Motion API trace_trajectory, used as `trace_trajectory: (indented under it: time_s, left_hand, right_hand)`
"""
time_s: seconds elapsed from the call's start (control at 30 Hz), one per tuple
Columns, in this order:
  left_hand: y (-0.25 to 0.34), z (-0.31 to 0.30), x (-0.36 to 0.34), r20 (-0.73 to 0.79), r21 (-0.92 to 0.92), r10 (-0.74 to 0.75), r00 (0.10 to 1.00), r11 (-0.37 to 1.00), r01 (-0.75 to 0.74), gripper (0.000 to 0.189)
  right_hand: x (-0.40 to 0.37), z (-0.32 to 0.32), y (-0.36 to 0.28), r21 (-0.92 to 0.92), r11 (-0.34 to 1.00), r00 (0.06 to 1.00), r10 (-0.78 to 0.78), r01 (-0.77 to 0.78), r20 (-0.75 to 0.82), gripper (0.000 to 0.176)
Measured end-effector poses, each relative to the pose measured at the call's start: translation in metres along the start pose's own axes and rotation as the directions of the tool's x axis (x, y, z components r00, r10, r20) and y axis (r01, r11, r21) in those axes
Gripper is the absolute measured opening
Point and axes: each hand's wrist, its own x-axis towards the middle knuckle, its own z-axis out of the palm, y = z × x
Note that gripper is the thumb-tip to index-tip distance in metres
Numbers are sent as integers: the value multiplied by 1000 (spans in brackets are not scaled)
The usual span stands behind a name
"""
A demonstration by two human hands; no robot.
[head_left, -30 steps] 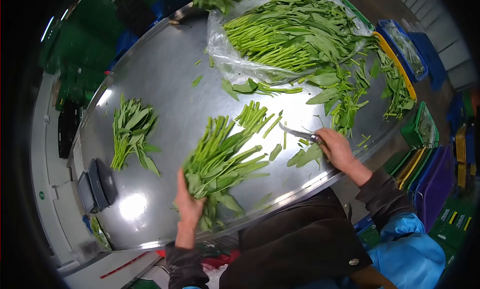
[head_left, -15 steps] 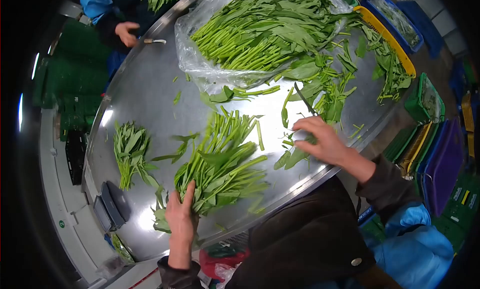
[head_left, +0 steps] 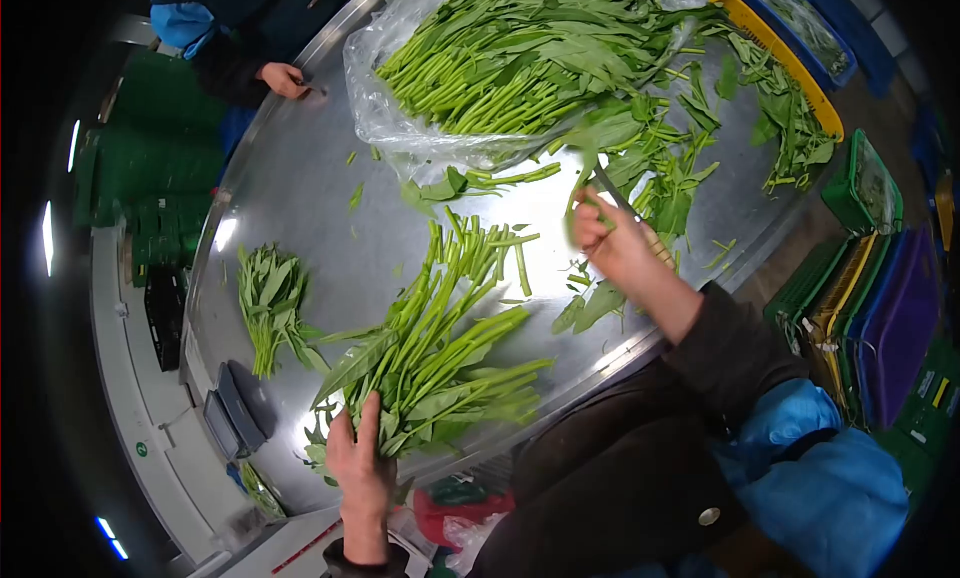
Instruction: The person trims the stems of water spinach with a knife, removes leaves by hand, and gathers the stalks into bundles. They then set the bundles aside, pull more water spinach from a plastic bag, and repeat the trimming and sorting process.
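Note:
A loose bunch of water spinach (head_left: 440,348) lies on the metal table, cut stems pointing away from me. My left hand (head_left: 362,463) is closed around its leafy near end. My right hand (head_left: 615,243) is raised right of the stems, fingers closed on a green leafy stem (head_left: 585,173) that is blurred. Just behind that hand a knife (head_left: 615,188) rests on the table, its handle partly hidden. Leaf scraps (head_left: 595,308) lie below the right hand. A smaller tied-looking bunch (head_left: 270,303) sits to the left.
A large heap of water spinach (head_left: 530,58) fills an open clear plastic bag (head_left: 375,123) at the back. Loose trimmings (head_left: 680,193) lie to the right, near a yellow crate (head_left: 780,63). Another person's hand (head_left: 285,80) is at the far left edge. A dark scale-like device (head_left: 235,408) stands left.
My right hand has moved up and left from the scraps, now with a leafy stem in its fingers. My left hand stays at the bunch. The other person's hand has shifted right.

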Motion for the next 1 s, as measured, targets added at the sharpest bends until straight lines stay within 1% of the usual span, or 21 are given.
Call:
trace_trajectory:
  time_s: [0.07, 0.1, 0.13, 0.17, 0.2, 0.23, 0.33, 0.37, 0.4, 0.43, 0.47, 0.53, 0.57, 0.6, 0.67, 0.7, 0.77, 0.87, 0.93, 0.97, 1.0]
  left_hand:
    - [-1, -1, 0, -44, 21, 51, 998, 999, -50, 81]
    - [-1, -1, 2, -43, 54, 84, 996, 995, -82, 77]
    - [1, -1, 4, -41, 55, 88, 995, 995, -85, 77]
    - [3, -2, 6, -26, 99, 149, 989, 984, -146, 75]
    - [6, -2, 10, -11, 142, 210, 978, 968, -207, 73]
    - [11, -2, 15, -21, 148, 266, 964, 954, -260, 69]
    - [19, -6, 21, 39, 185, 354, 934, 916, -355, 67]
    - [17, -4, 20, 37, 199, 371, 928, 907, -371, 63]
    - [17, -4, 18, 32, 197, 364, 931, 911, -363, 63]
    - [17, -6, 16, 29, 198, 380, 924, 904, -378, 61]
    - [16, -9, 14, 28, 201, 395, 918, 897, -392, 58]
    - [13, -14, 11, 37, 225, 394, 918, 892, -392, 55]
    - [13, -15, 10, 49, 242, 400, 915, 884, -400, 53]
    - [13, -17, 10, 46, 240, 394, 918, 888, -393, 53]
    - [12, -21, 13, 67, 292, 465, 883, 837, -463, 51]
    - [12, -23, 16, 76, 297, 484, 872, 824, -483, 49]
    - [16, -26, 24, 86, 282, 526, 846, 802, -527, 49]
    - [23, -32, 31, 85, 259, 583, 808, 770, -583, 46]
    - [24, -33, 28, 67, 244, 585, 808, 776, -582, 44]
    - [20, -33, 23, 52, 240, 566, 823, 793, -560, 44]
    - [18, -33, 19, 51, 240, 559, 828, 797, -554, 44]
  right_hand:
    - [-2, 0, -11, -124, 992, 999, -7, 13, 49, 40]
    - [-19, 36, -12, -859, 503, 994, -20, 99, 103, 49]
    - [-31, 67, -10, -914, -382, 990, 15, 136, 142, 59]
    - [-34, 91, -7, -816, -406, 837, -187, 411, 514, 62]
    - [-33, 108, -3, -621, -491, 514, -351, 611, 783, 64]
    - [-31, 118, 3, -621, -494, 512, -354, 609, 783, 64]
    - [-32, 140, 23, -742, 253, 760, 38, 621, 649, 45]
    - [-31, 143, 24, -736, 470, 750, 208, 486, 628, 40]
    - [-21, 127, 35, -508, 830, 865, 64, 232, 498, 30]
    - [-25, 125, 13, -376, 926, 966, 111, -15, 233, 25]
    - [-12, 93, -3, 13, 967, 896, 229, -253, 382, 23]
    - [-15, 77, -42, -427, 894, 989, 144, -139, -21, 22]
    - [5, 45, -40, -898, 438, 997, -71, 33, 2, 28]
    - [3, 48, -42, -901, 433, 998, -66, 33, 4, 28]
    - [-8, 65, -44, -783, -503, 848, -165, 367, 504, 62]
    - [-9, 87, -39, -850, -285, 875, -68, 443, 479, 75]
    - [-17, 118, -15, -787, -166, 804, 122, 594, 582, 82]
    - [-3, 134, 4, -761, -152, 729, 454, 631, 513, 72]
    - [2, 138, 0, -881, 138, 536, 748, 452, 392, 54]
    - [3, 109, 20, -789, 547, 683, 465, 279, 563, 36]
    - [-4, 104, 17, -517, 824, 845, 435, -233, 311, 28]
